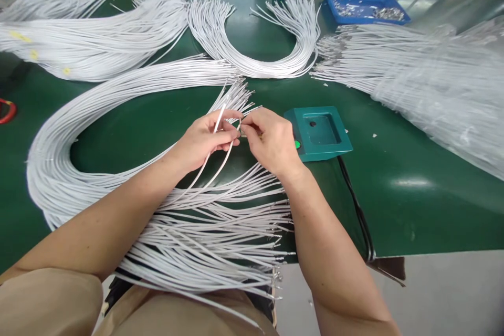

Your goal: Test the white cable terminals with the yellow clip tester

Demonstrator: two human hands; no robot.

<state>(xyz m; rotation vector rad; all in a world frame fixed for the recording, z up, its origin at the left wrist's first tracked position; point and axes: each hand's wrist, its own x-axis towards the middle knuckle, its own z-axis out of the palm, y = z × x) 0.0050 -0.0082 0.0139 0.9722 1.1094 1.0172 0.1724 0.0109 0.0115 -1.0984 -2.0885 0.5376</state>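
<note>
Left hand (205, 136), centre of frame: thumb and fingers closed lightly around 2 white wires (226, 155), which run out toward lower left. Right hand (271, 139), just beside it: thumb and index finger pinched at the tip of 1 of these wires, other fingers curled in. Detail at the pinch too small to identify.

Progress (judged): work on this tip looks unfinished, fingers of both hands being on it. Loop (51, 152), left to lower centre: metal tips visible on many ends; done and remaining ends cannot be told apart. U-bundle (260, 67), upper centre, and stack (106, 42), upper left, lie apart from the hands; their stage not determinable.

Containers: blue tray (370, 20), upper right, holds small loose metal bits (389, 13), mainly in 2 patches. Green box (301, 121), right of centre, has a shallow recess with 1 dark spot in it. Clear plastic (441, 94), right of frame, covers much of a bundle (354, 58); tips at its left end stick out.
</note>
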